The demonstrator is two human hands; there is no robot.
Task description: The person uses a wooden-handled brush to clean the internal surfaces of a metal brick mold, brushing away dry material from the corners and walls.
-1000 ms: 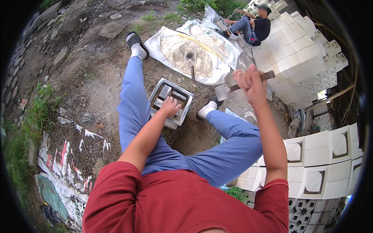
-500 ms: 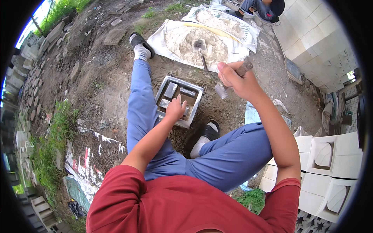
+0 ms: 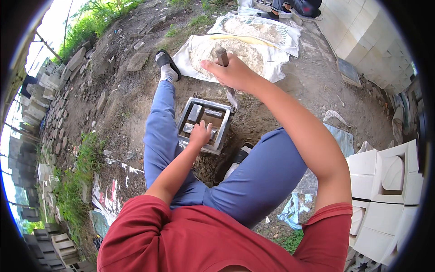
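While right grip (image 3: pixel 233 73) snug round tool (image 3: pixel 222 57), left (image 3: pixel 200 133) loose over frame (image 3: pixel 211 104).

Your right hand (image 3: pixel 233 72) is now farther left than one second ago, in front of the powder sheet (image 3: pixel 267 65), and hides the trowel. Observe the hammer (image 3: pixel 222 56): its head, previously well clear of the mould (image 3: pixel 220 135), now points downward near the far right corner; contact cannot be confirmed. Your right foot (image 3: pixel 244 154) is drawn back toward you, partly hidden by the leg. The view has shifted: the co-worker (image 3: pixel 299 7) shows only in part at the upper edge, and grey blocks (image 3: pixel 22 158) appear far left.
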